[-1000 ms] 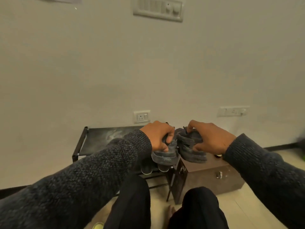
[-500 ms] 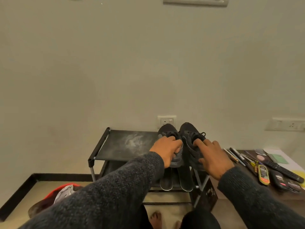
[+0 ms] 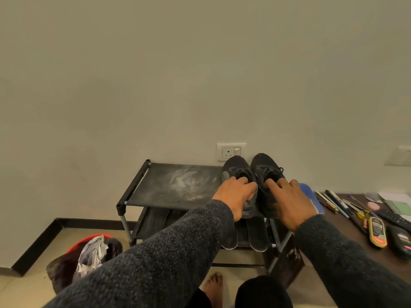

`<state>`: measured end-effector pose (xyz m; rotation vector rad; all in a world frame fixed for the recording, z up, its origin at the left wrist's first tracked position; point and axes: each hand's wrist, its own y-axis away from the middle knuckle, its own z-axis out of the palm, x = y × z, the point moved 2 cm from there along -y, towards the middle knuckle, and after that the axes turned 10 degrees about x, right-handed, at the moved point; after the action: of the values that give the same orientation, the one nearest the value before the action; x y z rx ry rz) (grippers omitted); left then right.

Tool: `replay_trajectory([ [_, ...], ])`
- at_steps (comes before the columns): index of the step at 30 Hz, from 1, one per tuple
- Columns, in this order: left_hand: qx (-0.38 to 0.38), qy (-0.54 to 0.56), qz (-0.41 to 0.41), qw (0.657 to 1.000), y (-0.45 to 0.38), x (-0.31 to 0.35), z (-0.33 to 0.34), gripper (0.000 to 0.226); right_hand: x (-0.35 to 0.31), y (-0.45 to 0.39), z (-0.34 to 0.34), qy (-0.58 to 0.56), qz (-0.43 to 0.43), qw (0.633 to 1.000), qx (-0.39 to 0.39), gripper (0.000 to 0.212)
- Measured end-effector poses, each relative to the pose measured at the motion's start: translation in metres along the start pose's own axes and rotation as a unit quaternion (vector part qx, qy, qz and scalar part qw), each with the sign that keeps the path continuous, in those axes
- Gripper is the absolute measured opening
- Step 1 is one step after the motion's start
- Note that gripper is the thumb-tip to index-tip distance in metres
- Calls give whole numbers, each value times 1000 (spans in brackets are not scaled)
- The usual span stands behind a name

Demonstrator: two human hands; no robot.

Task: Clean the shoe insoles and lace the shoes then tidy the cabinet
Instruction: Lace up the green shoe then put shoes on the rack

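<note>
Two black laced shoes stand side by side, toes to the wall, on the right end of the top shelf of a black shoe rack point(image 3: 160, 187). My left hand point(image 3: 235, 196) grips the heel and collar of the left shoe point(image 3: 235, 167). My right hand point(image 3: 289, 203) rests on the right shoe point(image 3: 264, 165) with fingertips at its opening. Two dark insoles point(image 3: 255, 236) with pale edges lie on the lower shelf under the shoes. A blue insole point(image 3: 311, 196) shows just right of my right hand.
The rack top carries a dusty white smear. A brown table point(image 3: 347, 241) at right holds pens, remotes and papers. A dark bag with crumpled paper point(image 3: 89, 254) sits on the floor at left. A wall socket point(image 3: 229, 152) is behind the shoes. My foot point(image 3: 213, 290) is below.
The shoes went from held in the air to standing on the rack's top shelf. My view tilted down and closer; both hands stay on the shoes.
</note>
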<state>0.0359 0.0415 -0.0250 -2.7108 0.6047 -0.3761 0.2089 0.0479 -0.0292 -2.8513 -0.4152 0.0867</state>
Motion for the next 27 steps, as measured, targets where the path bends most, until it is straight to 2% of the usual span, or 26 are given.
replay_trajectory([
  [6,-12,-16,8,1000,5,-3,4,33,-8,-1,6,21,-11,1000,-4,74],
  [12,-41,3,-15,999,15,-5,-4,17,-18,11,-8,24,-7,1000,1,62],
  [16,-29,6,-19,999,32,-10,-23,30,-42,19,-29,30,-26,999,26,52],
  [21,-14,-8,-32,999,72,-29,-81,32,-101,22,-63,5,-73,996,54,47],
  [27,3,-21,-79,997,165,-84,-141,24,-227,38,-62,-85,-164,981,53,21],
])
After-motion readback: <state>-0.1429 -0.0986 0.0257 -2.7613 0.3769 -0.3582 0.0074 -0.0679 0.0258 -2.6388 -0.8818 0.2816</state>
